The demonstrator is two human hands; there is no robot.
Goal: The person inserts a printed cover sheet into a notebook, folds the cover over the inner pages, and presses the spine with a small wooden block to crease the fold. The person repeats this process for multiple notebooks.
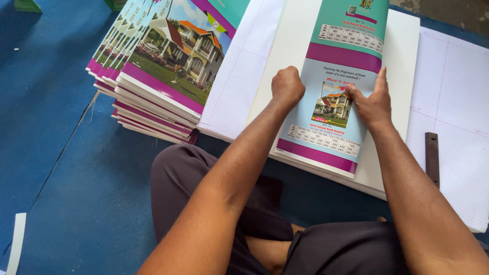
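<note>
Both hands press on the cover [331,97], whose long axis runs near to far: left hand [287,86] fisted, right hand [372,102] flat, gripping nothing.

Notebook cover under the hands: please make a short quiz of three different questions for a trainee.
1. True or false: the left hand is a closed fist on the notebook cover.
2. Which side of the cover holds the stack of finished notebooks? A) the person's left B) the person's right
3. Fill in: the dark flat tool lies on ruled ____ sheets.

Key: 1 true; 2 A; 3 paper. The right hand also presses the cover, fingers out.
</note>
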